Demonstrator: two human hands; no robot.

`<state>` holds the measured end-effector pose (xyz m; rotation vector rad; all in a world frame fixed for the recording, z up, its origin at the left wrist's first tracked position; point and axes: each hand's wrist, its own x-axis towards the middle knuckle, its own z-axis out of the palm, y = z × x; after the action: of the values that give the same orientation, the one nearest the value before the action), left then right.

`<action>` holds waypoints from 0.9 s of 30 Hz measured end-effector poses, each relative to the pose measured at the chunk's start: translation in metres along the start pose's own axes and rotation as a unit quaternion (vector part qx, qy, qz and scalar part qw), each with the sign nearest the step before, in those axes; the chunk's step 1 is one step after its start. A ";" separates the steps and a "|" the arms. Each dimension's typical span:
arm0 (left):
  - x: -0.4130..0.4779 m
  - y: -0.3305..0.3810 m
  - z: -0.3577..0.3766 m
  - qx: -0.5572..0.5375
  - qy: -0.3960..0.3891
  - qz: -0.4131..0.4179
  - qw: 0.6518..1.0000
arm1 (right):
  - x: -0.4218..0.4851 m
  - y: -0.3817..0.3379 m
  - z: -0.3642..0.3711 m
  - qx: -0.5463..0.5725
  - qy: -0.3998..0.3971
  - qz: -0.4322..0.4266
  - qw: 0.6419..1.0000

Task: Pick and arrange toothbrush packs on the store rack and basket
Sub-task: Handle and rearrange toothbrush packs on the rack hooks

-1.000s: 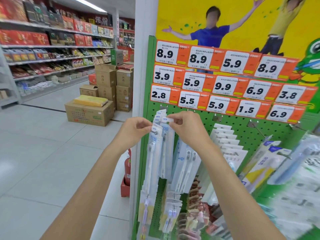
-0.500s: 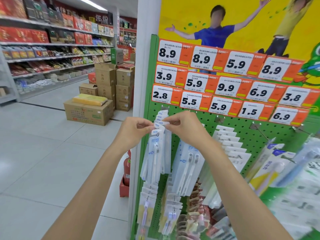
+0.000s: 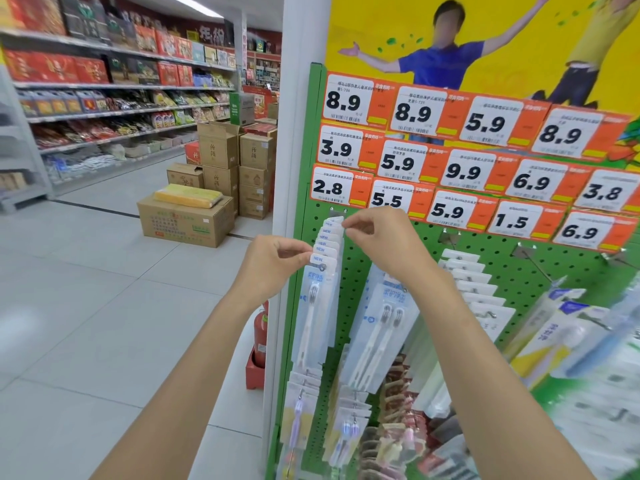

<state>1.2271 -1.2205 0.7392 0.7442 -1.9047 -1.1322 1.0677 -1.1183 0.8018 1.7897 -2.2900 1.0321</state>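
Observation:
A row of clear toothbrush packs [image 3: 316,306] with white "NEW" tabs hangs on a hook at the left edge of the green pegboard rack [image 3: 519,268]. My left hand [image 3: 273,265] pinches the top tab of the front pack. My right hand [image 3: 381,240] pinches the tab of a pack near the back of the same hook, just under the price tags. A twin toothbrush pack [image 3: 381,334] hangs on the neighbouring hook, below my right wrist. No basket is in view.
Orange price tags [image 3: 464,171] line the rack's top. More packs hang on hooks to the right [image 3: 485,296] and below [image 3: 346,427]. A red fire extinguisher [image 3: 259,337] stands at the rack's foot. Cardboard boxes [image 3: 187,220] sit on the aisle floor; stocked shelves [image 3: 104,116] run along the left.
The packs slid further back up the hook. My right hand moved up toward the hook's base while my left hand stayed on the front pack's tab.

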 end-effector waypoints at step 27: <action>-0.006 0.027 -0.006 -0.029 0.078 0.030 0.996 | -0.041 0.003 -0.015 0.058 0.073 0.002 0.996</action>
<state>1.2331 -1.2072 0.7629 0.7175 -1.7448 -1.0570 1.0729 -1.0751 0.7946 1.6864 -2.1895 1.2748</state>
